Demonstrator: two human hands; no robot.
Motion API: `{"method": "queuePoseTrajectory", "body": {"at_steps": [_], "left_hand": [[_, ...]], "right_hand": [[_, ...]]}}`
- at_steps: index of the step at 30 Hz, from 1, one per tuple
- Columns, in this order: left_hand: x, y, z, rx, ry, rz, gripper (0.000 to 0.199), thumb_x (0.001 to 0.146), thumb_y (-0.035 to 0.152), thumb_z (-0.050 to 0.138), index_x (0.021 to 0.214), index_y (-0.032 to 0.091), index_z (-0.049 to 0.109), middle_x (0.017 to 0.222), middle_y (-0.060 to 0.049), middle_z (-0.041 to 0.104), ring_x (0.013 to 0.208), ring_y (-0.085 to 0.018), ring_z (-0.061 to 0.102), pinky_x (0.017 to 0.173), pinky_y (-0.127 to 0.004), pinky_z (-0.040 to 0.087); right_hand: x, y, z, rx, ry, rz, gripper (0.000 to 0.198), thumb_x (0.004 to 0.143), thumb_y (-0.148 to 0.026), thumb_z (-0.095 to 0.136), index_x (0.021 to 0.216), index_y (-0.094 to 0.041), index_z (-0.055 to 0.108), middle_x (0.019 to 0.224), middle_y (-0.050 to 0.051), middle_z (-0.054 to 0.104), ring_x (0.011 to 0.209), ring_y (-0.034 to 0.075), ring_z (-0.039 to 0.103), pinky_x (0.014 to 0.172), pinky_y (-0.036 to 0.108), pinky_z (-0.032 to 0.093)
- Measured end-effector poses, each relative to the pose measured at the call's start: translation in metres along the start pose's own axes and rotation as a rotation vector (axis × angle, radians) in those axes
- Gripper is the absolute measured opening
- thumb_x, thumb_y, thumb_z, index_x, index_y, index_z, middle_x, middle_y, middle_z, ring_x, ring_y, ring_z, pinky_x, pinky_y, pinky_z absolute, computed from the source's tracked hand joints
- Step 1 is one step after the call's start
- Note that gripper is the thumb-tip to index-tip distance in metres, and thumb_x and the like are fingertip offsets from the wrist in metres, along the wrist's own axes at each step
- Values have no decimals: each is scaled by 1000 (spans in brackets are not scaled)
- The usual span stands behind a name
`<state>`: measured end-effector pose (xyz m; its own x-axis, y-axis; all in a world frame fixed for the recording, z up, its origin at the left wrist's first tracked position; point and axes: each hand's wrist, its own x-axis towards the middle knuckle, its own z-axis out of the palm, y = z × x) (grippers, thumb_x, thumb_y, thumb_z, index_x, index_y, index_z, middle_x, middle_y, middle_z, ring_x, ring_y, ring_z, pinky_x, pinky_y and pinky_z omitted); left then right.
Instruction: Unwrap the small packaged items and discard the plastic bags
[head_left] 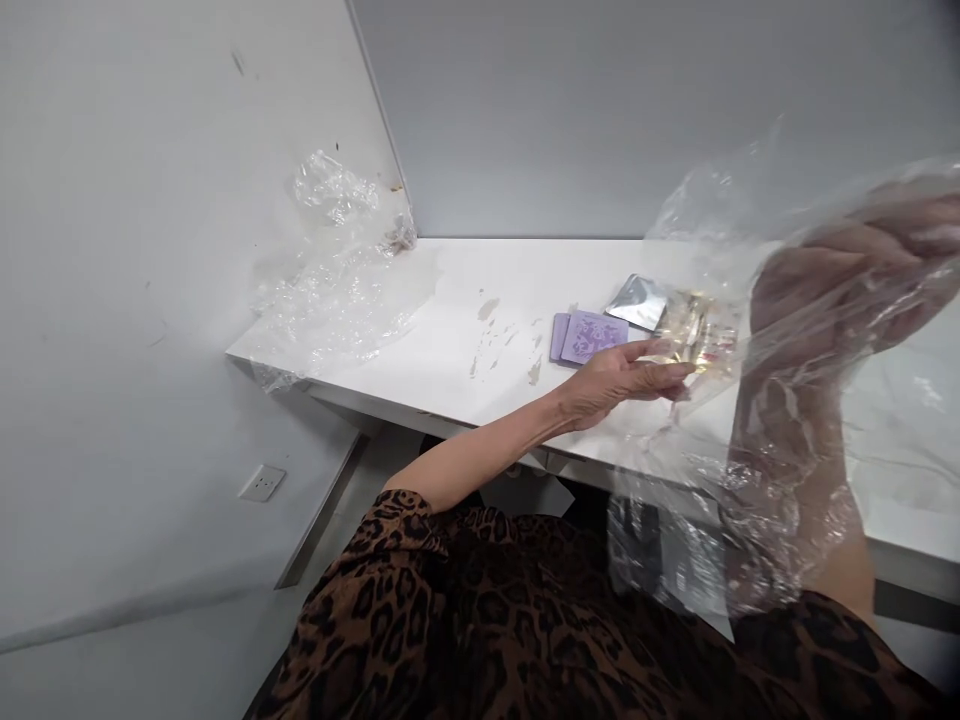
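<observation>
My left hand [619,385] reaches over the white table and pinches a shiny gold packet [701,330] with red marks. Clear plastic film [780,350] runs from around that packet up to my right hand. Raised at the right, my right hand [847,265] shows through the film, its fingers curled and closed on it. More of the film hangs down over the table's front edge and across my right forearm. Beside my left hand lie two purple patterned cards or flat packs [595,337], partly overlapping. A silver packet [636,301] rests just behind them.
Crumpled clear plastic [330,290] covers the left end of the white table [457,300] and leans against the wall. Grey and white walls border the table at the back and left. A wall socket [262,483] sits low on the left.
</observation>
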<state>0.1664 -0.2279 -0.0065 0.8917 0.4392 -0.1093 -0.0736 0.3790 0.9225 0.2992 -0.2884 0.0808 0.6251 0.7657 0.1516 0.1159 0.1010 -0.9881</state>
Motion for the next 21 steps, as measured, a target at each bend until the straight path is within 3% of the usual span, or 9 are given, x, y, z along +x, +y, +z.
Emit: {"method": "queuePoseTrajectory", "body": {"at_steps": [3,7,9,12,14,15,17,19,21], "left_hand": [[-16,22,-17,2,130,157,22,85,39,81,98,22,77,93,-5,73,89,-15,68,98,-39,55],[-61,60,-60,117,535,414,27,85,42,82,77,22,64,78,2,65,85,-11,64,91,-30,55],[-87,77,-81,266,692,556,33,82,46,84,77,22,62,90,1,69,99,-14,67,98,-32,54],[-123,93,-100,565,857,758,42,76,54,88,77,22,61,125,-2,71,127,-21,63,110,-41,51],[-144,99,-104,704,886,840,47,76,59,88,75,22,59,131,-2,71,133,-24,62,112,-45,51],[-153,102,-103,728,871,862,48,77,61,85,74,22,59,124,-2,74,129,-24,65,109,-46,53],[-166,105,-102,698,815,885,48,82,65,80,74,22,58,97,-1,76,104,-21,74,95,-41,60],[-172,111,-104,631,793,907,49,84,65,78,75,22,58,73,2,69,74,-15,73,76,-33,61],[-173,121,-117,583,838,920,46,85,61,79,76,21,57,67,5,65,59,-9,65,63,-25,56]], "right_hand": [[3,11,-2,122,-18,-37,30,92,-50,75,81,-27,60,77,4,69,91,26,75,74,44,63],[25,29,-4,303,-29,-66,29,89,-42,81,78,-26,59,72,3,65,81,23,71,71,43,62],[38,38,-1,401,-15,-43,32,84,-34,86,74,-25,57,68,1,60,73,20,66,66,39,61],[50,52,9,462,5,42,33,69,-19,94,66,-21,61,63,0,55,62,14,58,53,29,54],[50,60,17,425,-36,89,32,59,-18,98,64,-18,67,63,1,57,60,12,56,46,25,48],[49,64,21,396,-75,107,33,55,-20,101,63,-17,69,62,2,57,59,11,54,43,23,45],[45,70,27,354,-147,138,40,47,-26,104,62,-16,69,60,1,56,56,9,50,40,20,41],[43,75,30,331,-162,160,46,40,-29,106,63,-16,69,60,0,56,55,8,50,39,19,41],[45,79,31,340,-144,171,49,36,-30,106,69,-15,72,65,2,60,58,11,56,41,20,47]]}}
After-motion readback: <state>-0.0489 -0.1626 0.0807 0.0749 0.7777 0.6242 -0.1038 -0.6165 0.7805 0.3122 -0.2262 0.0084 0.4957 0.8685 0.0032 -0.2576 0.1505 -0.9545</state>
